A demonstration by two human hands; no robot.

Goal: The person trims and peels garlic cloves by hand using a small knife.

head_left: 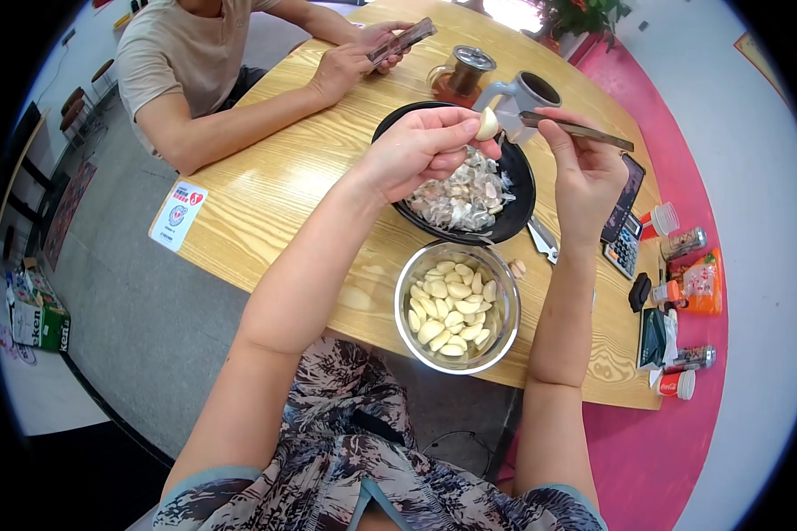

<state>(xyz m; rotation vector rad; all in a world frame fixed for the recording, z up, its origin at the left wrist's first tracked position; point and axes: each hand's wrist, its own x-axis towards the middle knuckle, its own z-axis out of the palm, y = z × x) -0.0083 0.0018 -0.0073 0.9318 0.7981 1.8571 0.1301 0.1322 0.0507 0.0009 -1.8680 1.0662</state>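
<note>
Left hand: your left hand [429, 146] has thumb and index finger closed in a pinch on a pale, smooth, crescent-shaped garlic clove [488, 124]; the other fingers curl loosely below.
Right hand: your right hand [584, 164] grips a slim, dark metal tool, knife-like [593, 134], thumb against the forefinger side. Exact type of tool: cannot tell.
Table: light yellow wood-grain table [230, 234] under both hands; across your left side, another person's hands hold a phone [401, 44].
Black bowl: wide, round black bowl [526, 196] of papery garlic skins [469, 196], beneath your left hand, which hovers over its far part.
Shiny bowl: smaller, round, shiny-rimmed bowl [508, 329] of pale peeled cloves [452, 305], nearer your body, by the table's near edge.
Tool line: long axis slants, left end toward the clove, right end beyond your right hand and a little nearer you.
Clove position: raised above the far side of the black bowl, just left of the tool's left end, with a small gap showing. Long axis runs roughly away from you, across the tool's line. Left hand is the nearer one, fingertips on it; right hand's fingers stand apart from it.
</note>
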